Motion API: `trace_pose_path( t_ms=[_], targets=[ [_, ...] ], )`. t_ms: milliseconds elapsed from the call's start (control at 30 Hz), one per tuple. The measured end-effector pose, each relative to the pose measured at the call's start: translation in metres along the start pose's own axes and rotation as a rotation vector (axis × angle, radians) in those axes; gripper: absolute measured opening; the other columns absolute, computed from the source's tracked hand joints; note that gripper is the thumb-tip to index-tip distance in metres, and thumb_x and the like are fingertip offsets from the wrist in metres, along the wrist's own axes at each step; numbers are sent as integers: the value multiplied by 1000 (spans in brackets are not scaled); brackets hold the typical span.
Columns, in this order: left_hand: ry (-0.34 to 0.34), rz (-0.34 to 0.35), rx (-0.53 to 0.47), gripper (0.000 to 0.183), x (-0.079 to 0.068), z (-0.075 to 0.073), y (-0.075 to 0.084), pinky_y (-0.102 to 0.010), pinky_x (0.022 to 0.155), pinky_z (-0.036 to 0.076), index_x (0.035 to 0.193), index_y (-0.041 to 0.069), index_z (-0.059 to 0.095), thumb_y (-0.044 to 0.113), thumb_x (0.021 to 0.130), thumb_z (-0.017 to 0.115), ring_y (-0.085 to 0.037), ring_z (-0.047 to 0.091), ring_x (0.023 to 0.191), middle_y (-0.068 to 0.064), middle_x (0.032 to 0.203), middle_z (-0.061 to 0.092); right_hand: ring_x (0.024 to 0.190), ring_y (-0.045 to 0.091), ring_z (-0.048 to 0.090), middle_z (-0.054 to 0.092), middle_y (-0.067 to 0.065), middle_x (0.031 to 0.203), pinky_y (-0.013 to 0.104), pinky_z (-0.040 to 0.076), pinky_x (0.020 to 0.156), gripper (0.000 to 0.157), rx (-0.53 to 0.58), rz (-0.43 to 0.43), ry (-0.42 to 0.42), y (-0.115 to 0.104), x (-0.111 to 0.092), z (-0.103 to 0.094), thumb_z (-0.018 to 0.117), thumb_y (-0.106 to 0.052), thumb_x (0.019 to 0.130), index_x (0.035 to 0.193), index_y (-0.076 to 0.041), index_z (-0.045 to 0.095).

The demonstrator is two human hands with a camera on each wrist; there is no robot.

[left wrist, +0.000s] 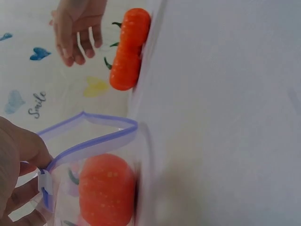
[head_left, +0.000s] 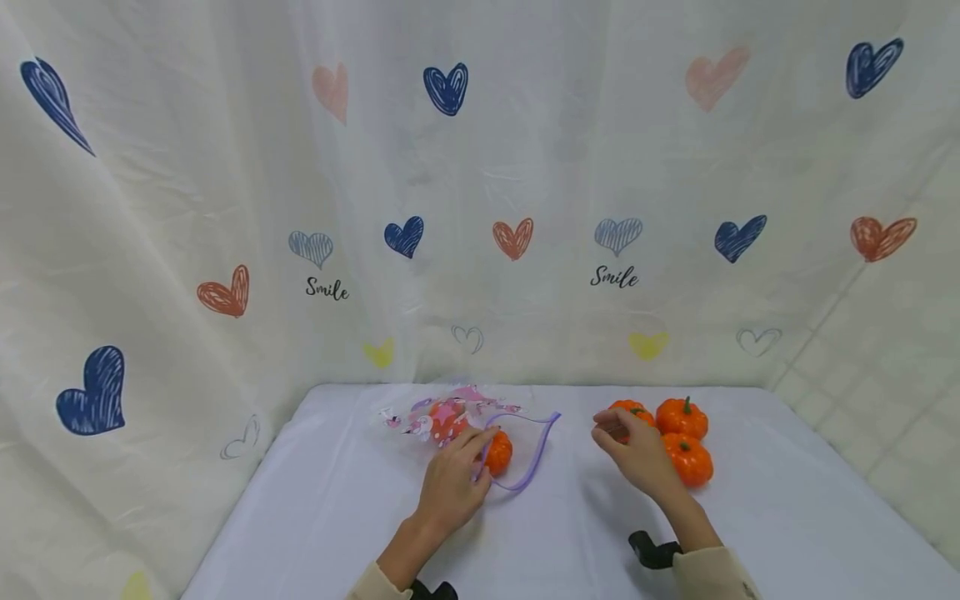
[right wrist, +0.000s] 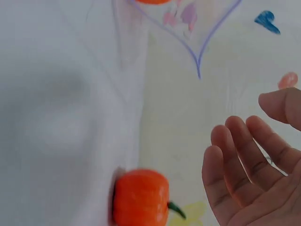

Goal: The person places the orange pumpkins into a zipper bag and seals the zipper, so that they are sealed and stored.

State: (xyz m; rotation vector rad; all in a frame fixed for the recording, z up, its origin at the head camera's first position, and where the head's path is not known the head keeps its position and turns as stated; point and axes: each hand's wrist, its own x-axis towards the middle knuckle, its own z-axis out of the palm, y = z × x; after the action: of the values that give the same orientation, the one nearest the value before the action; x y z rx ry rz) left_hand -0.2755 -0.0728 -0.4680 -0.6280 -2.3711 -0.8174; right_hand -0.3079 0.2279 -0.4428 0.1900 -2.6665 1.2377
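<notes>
My left hand (head_left: 452,485) pinches the rim of a clear plastic zip bag (head_left: 537,458) with a purple edge and pink printed pattern. The bag lies on its side, its mouth spread toward the right. Inside it sits a small orange toy pumpkin (head_left: 498,455) near the mouth, with more orange showing deeper through the print. In the left wrist view, thumb and fingers hold the purple rim by its white slider (left wrist: 45,182). My right hand (right wrist: 258,176) hovers with relaxed fingers and nothing in it, beside three orange pumpkins (head_left: 688,461) with green stems, partly covering one.
A white cloth covers the table (head_left: 315,483). Behind it hangs a pale curtain (head_left: 555,167) printed with hearts and the word Smile. Dark wrist-camera mounts (head_left: 652,550) stick out by the sleeves.
</notes>
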Motion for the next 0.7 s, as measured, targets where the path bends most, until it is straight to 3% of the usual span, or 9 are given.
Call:
trace_pose_path(
  t_ms=[133,367,467,533,600,700],
  targets=[
    [3,-2,15,55,1,1,-3,-31,88,62,135,12,68,4,81,81,-15,71,102,-1,119,72,108,27,64,70,12,119,22,54,80,33,-31,25,59,14,-5,-21,64,-30,101,125,-6,64],
    [21,8,27,55,1,2,-8,-31,88,62,133,11,68,5,80,81,-15,72,102,-1,119,71,113,34,63,70,18,121,48,53,93,44,-128,86,112,42,-15,-54,59,-38,102,128,-3,63],
    [23,11,22,56,1,1,-9,-31,87,62,134,12,68,4,80,81,-15,72,101,-1,120,72,112,35,62,68,20,122,34,55,88,44,-159,92,137,56,-19,-65,61,-36,101,127,-1,62],
    [24,13,20,56,2,1,-10,-30,87,62,134,11,68,4,80,81,-15,72,102,-1,120,72,114,39,60,64,25,126,36,55,90,47,-167,112,130,63,-21,-72,62,-36,101,129,2,60],
    [30,15,16,57,2,1,-10,-31,87,62,134,11,68,3,80,82,-16,72,102,-1,120,72,117,44,55,57,30,132,41,55,95,52,-178,141,112,71,-22,-77,63,-36,100,131,6,57],
    [35,17,14,56,1,1,-10,-30,86,62,133,10,68,3,79,82,-15,71,99,-1,117,72,122,51,45,43,37,139,65,46,99,65,-197,207,42,84,-21,-84,63,-40,99,138,9,48]
  ],
)
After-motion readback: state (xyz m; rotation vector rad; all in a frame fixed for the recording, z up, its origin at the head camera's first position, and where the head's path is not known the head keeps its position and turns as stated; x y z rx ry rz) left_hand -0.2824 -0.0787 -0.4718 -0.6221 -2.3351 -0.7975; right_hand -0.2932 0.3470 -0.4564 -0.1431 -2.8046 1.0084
